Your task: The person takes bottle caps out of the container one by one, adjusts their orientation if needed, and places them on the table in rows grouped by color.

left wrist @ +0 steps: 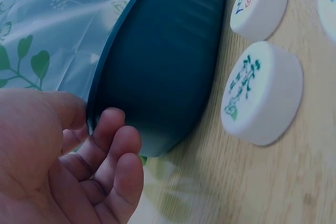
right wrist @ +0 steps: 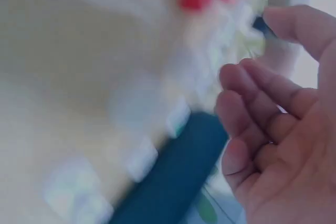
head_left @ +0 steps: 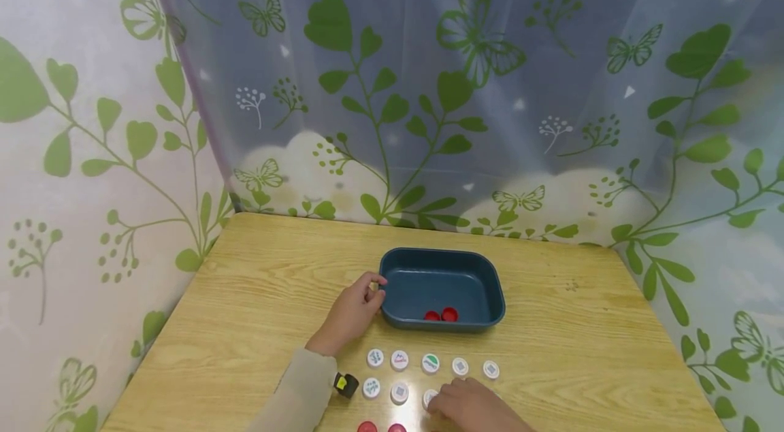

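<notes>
A dark blue plastic bin (head_left: pixel 441 324) stands on the table, with two red bottle caps (head_left: pixel 450 314) lying inside by its near wall. My left hand (head_left: pixel 354 309) pinches the bin's left rim between thumb and fingers, as the left wrist view also shows at the bin's wall (left wrist: pixel 163 45). Over the rows of white bottle caps (head_left: pixel 399 392) is my right hand (head_left: pixel 478 406), partly covering one white cap (head_left: pixel 430 399). In the right wrist view, the fingers of that right hand (right wrist: pixel 278 124) are loosely bent, apart from the thumb, with nothing between them.
White caps with printed tops stand in two rows just in front of the bin, among them a green-marked cap (head_left: pixel 431 363). Two more red caps (head_left: pixel 367 426) show at the bottom edge. Patterned curtains (head_left: pixel 398 146) border the wooden table (head_left: pixel 245 323).
</notes>
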The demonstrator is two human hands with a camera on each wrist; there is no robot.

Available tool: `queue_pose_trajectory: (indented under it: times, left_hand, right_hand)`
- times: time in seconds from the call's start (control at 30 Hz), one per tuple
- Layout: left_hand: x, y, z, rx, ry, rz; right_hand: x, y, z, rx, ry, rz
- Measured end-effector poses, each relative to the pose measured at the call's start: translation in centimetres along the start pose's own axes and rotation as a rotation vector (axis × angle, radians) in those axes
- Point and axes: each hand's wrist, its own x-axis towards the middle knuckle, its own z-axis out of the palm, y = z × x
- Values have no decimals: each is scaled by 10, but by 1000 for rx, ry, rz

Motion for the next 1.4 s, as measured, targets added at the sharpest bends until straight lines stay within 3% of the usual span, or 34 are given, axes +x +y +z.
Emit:
queue_pose_trajectory:
  times: [0.13,0.23,0.33,0.43,0.6,0.73,0.83,1.0,1.23,1.4]
  left_hand:
    - [0,-2,0,-25,-3,-9]
    - [0,-2,0,-44,-3,-19]
    - [0,-2,1,-54,-8,-13]
    - [0,-2,2,-53,-13,-11]
    - [0,-2,2,-45,-13,-17]
    - [0,-2,1,-48,-13,-11]
    - [0,-3,2,-47,-11,-12]
    - [1,-3,1,-51,-9,-11]
    - [-1,-1,0,-59,-12,-8]
    - [-1,-1,-1,-58,-24,-21]
  right_hand:
    - [17,16,-54,-7,123,38]
    - [39,43,-89,-2,177,104]
    - [62,71,-112,-12,130,176]
    - [86,92,-123,-60,24,208]
    - [123,106,-123,-103,-196,269]
    - [143,100,-109,-181,-373,317]
    - [150,93,-95,-252,-452,344]
    - [154,88,-79,-286,-469,369]
    - [155,84,-74,-230,-450,340]
    - [155,89,-71,-256,-453,309]
